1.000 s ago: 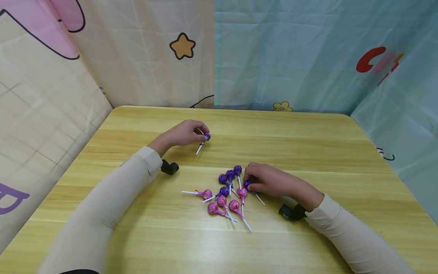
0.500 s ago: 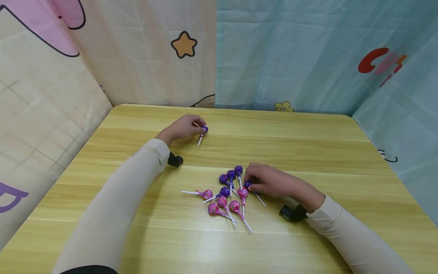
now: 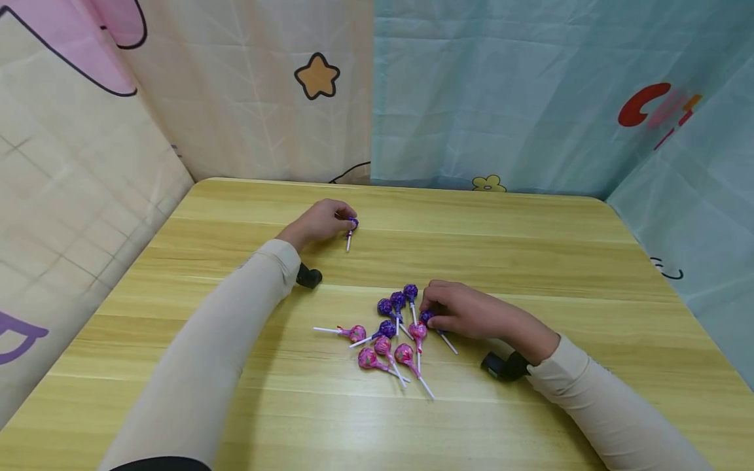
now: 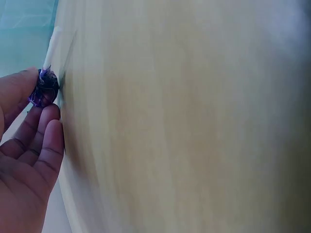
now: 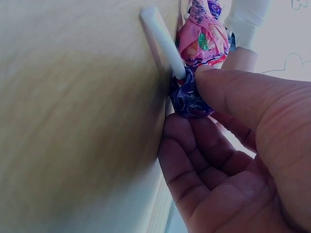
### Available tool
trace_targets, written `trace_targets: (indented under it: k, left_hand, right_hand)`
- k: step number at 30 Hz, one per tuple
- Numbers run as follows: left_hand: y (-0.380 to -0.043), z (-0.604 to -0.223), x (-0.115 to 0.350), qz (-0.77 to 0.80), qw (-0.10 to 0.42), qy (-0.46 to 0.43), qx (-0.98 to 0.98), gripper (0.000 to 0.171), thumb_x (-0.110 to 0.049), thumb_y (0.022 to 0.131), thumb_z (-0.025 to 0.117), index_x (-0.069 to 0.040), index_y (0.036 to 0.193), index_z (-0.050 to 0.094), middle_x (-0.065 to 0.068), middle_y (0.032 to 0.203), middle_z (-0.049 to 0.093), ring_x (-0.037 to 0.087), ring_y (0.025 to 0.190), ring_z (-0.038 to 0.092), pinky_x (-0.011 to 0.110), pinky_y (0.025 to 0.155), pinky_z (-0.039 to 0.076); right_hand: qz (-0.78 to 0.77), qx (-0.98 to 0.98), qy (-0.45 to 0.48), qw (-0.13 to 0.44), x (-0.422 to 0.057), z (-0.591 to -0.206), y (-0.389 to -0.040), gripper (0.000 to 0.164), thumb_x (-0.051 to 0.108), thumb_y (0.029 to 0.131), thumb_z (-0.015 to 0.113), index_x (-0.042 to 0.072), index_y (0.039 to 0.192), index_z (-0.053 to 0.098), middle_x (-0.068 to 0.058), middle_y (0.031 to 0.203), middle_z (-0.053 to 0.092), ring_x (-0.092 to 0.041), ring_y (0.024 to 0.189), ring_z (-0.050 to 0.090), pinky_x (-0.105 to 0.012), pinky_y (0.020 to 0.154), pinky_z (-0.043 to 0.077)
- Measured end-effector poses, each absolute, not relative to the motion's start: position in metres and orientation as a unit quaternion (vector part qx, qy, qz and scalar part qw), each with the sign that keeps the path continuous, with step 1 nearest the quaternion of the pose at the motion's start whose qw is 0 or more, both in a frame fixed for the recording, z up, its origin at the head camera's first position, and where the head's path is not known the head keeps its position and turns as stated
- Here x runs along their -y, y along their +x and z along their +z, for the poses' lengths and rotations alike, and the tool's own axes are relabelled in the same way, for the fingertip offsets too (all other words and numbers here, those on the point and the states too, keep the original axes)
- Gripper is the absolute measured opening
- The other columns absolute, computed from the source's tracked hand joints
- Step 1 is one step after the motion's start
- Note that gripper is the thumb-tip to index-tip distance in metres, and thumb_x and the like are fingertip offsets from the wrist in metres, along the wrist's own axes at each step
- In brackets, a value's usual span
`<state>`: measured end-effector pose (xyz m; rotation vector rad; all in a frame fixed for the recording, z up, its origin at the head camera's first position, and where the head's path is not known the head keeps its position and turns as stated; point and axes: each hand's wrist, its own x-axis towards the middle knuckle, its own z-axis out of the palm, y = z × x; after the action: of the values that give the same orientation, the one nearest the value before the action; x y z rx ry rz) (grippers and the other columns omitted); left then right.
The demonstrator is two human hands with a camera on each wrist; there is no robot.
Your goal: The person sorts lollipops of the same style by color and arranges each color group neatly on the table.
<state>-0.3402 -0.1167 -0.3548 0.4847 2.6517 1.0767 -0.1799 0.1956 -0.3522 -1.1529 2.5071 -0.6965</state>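
Left hand: its fingers draw in to a narrow pinch with the thumb; they hold a wrapped head.
Left-hand lollipop: purple, toward the back of the table, well apart from the pile; its long axis runs nearly straight front to back, head away from the person, stick toward the person; whether the stick touches the wood I cannot tell.
Right hand: also in a narrow pinch, around another wrapped head.
Right-hand lollipop: purple, at the pile's right side, just beside a pink lollipop; its axis lies diagonal, head far and left, stick toward the person and right.
Pile: four more purple lollipops and four more pink lollipops; sticks point several ways, some crossing.
Handling: a light grip on each round head seems best, sticks free; small wrist turns should steer the axis; an even release should limit rolling; on the right, lifting rather than dragging should spare the pink neighbour.
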Motion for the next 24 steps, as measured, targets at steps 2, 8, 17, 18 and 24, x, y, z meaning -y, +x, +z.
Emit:
trace_targets:
  k: [2, 8, 17, 18, 24]
  left_hand:
    - [-0.3403, -0.3553, 0.1162, 0.366, 0.119, 0.164, -0.908, 0.023, -0.017, 0.098, 0.064, -0.004, 0.117, 0.066, 0.011, 0.115, 0.064, 0.024, 0.106, 0.055, 0.039, 0.097, 0.042]
    - [-0.3377, -0.3532, 0.1160, 0.363, 0.124, 0.156, -0.910, 0.024, -0.018, 0.097, 0.065, -0.004, 0.117, 0.066, 0.010, 0.116, 0.063, 0.024, 0.105, 0.053, 0.039, 0.094, 0.042]
    - [-0.3360, -0.3514, 0.1160, 0.381, 0.134, 0.142, -0.904, 0.033, -0.024, 0.097, 0.066, -0.006, 0.124, 0.063, 0.009, 0.124, 0.060, 0.025, 0.110, 0.054, 0.039, 0.092, 0.043]
    - [-0.3362, -0.3515, 0.1161, 0.386, 0.137, 0.141, -0.902, 0.034, -0.025, 0.097, 0.066, -0.005, 0.125, 0.063, 0.009, 0.125, 0.060, 0.025, 0.111, 0.054, 0.040, 0.094, 0.043]
    - [-0.3359, -0.3492, 0.1193, 0.410, 0.135, 0.127, -0.893, 0.037, -0.027, 0.097, 0.066, -0.008, 0.128, 0.062, 0.007, 0.133, 0.056, 0.025, 0.120, 0.053, 0.043, 0.100, 0.041]
  right_hand:
    - [-0.241, -0.871, -0.401, 0.147, -0.1956, -0.3525, -0.1799, 0.007, 0.010, 0.096, 0.065, 0.015, 0.101, 0.062, 0.006, 0.096, 0.053, -0.012, 0.084, 0.049, -0.031, 0.075, 0.045]
    - [-0.242, -0.871, -0.401, 0.147, -0.1956, -0.3533, -0.1800, 0.008, 0.010, 0.096, 0.065, 0.016, 0.101, 0.062, 0.006, 0.096, 0.053, -0.012, 0.084, 0.049, -0.031, 0.075, 0.045]
    - [-0.243, -0.875, -0.388, 0.158, -0.1951, -0.3514, -0.1793, 0.006, 0.011, 0.098, 0.063, 0.016, 0.101, 0.063, 0.006, 0.097, 0.054, -0.012, 0.085, 0.051, -0.031, 0.075, 0.047]
    - [-0.243, -0.875, -0.388, 0.159, -0.1951, -0.3512, -0.1793, 0.006, 0.011, 0.098, 0.063, 0.016, 0.101, 0.063, 0.006, 0.097, 0.054, -0.012, 0.085, 0.051, -0.031, 0.075, 0.046]
    - [-0.242, -0.875, -0.389, 0.157, -0.1953, -0.3516, -0.1799, 0.005, 0.012, 0.098, 0.063, 0.016, 0.100, 0.063, 0.007, 0.098, 0.054, -0.011, 0.085, 0.051, -0.031, 0.075, 0.046]
